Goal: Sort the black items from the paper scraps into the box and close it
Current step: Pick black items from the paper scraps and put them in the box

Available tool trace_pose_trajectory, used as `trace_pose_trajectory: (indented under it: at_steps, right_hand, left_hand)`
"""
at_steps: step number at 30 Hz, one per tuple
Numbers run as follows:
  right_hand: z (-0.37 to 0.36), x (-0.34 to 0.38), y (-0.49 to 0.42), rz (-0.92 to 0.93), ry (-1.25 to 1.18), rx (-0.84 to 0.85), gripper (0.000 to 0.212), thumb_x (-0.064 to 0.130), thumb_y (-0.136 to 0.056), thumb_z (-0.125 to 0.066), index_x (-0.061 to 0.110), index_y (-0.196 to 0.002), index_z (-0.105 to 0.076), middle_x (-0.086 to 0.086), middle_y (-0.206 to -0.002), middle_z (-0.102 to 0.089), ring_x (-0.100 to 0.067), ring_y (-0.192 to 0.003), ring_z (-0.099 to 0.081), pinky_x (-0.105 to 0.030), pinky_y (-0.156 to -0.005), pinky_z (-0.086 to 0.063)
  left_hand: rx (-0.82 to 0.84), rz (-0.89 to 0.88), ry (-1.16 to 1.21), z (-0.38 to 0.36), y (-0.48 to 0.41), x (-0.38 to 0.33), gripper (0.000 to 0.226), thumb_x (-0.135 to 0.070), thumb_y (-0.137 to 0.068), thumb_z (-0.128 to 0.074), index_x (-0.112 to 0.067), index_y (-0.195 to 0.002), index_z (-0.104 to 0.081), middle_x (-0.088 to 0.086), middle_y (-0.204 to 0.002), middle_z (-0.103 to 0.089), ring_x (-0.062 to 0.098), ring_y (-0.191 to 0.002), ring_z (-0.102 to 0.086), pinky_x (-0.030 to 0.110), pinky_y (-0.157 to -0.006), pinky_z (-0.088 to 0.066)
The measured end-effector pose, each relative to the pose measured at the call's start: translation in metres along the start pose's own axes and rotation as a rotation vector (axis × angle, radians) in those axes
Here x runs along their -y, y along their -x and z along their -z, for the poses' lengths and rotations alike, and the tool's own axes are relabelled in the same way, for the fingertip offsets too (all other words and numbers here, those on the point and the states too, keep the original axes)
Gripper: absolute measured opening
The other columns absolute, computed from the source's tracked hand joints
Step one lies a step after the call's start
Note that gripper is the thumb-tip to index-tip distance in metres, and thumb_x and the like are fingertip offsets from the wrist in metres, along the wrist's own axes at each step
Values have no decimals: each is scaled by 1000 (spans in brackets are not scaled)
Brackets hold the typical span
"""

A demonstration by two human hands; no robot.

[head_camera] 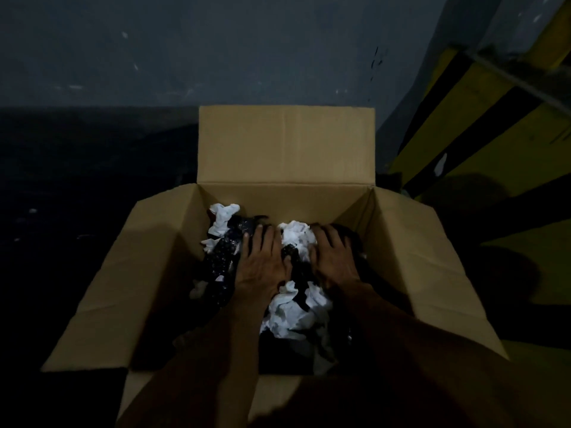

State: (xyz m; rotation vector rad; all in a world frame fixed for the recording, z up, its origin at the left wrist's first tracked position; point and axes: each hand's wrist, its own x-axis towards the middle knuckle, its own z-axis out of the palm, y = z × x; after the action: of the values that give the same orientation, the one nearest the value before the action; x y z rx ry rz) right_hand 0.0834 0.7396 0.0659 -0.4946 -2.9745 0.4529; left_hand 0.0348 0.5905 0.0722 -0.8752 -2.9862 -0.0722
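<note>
An open cardboard box (285,146) stands on the floor with all its flaps spread out. Inside lie crumpled white paper scraps (292,310) mixed with black items (221,257) that look like bubble wrap or plastic. Both my hands are down in the box, palms down on the pile. My left hand (262,257) rests with fingers spread over the black material left of centre. My right hand (332,254) lies flat beside a white paper wad (298,237), its fingers over dark material. Neither hand visibly grips anything.
The room is dim. A dark floor (77,242) surrounds the box on the left. A grey wall (216,50) rises behind it. Yellow and black striped surfaces (482,125) run along the right side, close to the right flap.
</note>
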Motion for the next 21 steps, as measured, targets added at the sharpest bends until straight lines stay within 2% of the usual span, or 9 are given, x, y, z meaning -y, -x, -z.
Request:
trace_pose_trajectory:
  at_steps: [4, 7, 9, 11, 14, 16, 18, 21]
  right_hand:
    - [-10, -4, 0, -39, 4, -17, 68, 49, -85, -13, 21, -139, -44, -9, -148, -39, -37, -125, -42, -48, -108, -23]
    - [-5, -4, -1, -27, 27, 18, 56, 44, -96, -18, 22, -145, -33, -6, -154, -27, -33, -134, -31, -40, -109, -12]
    - [3, 0, 0, -4, 13, -24, 49, 37, -100, -24, 19, -145, -33, -8, -153, -29, -33, -134, -30, -40, -111, -15]
    - [17, 10, 5, 14, -19, -110, 49, 36, -99, -22, 16, -141, -38, -10, -148, -38, -31, -132, -33, -40, -112, -22]
    - [38, 27, 6, -71, -130, -179, 51, 44, -96, -26, 20, -138, -41, -7, -145, -41, -30, -132, -34, -47, -108, -32]
    - [49, 41, 11, -72, -161, -181, 57, 53, -90, -27, 25, -139, -40, -4, -147, -39, -30, -134, -32, -53, -109, -29]
    - [47, 47, 17, -20, -124, -114, 58, 56, -91, -28, 30, -142, -33, -3, -153, -30, -29, -139, -24, -57, -111, -20]
    - [31, 50, 22, -20, -37, 38, 65, 64, -92, -27, 38, -149, -12, 1, -161, -5, -28, -147, -1, -60, -114, -5]
  left_hand:
    - [44, -13, -16, -20, -1, 7, 63, -40, -78, -33, -3, -119, -65, 18, -118, -65, 37, -113, -60, 56, -90, -48]
    - [-6, -36, -8, -14, -1, 5, 63, -40, -79, -34, -3, -122, -62, 17, -122, -63, 37, -118, -57, 58, -98, -41]
    - [-100, -49, 58, 0, -2, 5, 60, -39, -84, -33, -4, -127, -57, 17, -128, -58, 37, -124, -50, 57, -107, -31]
    - [-208, -70, 89, 19, 2, 11, 56, -39, -89, -29, -7, -131, -51, 15, -131, -52, 36, -128, -42, 54, -113, -21]
    - [-307, -62, 45, 40, 3, 24, 53, -42, -91, -31, -11, -132, -46, 15, -131, -49, 35, -128, -39, 52, -113, -17]
    - [-287, -5, 42, 46, 5, 36, 59, -48, -92, -33, -11, -138, -40, 17, -137, -44, 36, -131, -35, 53, -113, -15]
    - [-214, 18, 55, 44, 9, 48, 67, -52, -91, -28, -12, -145, -30, 16, -147, -34, 35, -138, -25, 52, -116, -12]
    - [-148, 40, 114, 35, 16, 62, 76, -57, -89, -20, -13, -151, -16, 12, -157, -16, 33, -145, -8, 51, -118, -8]
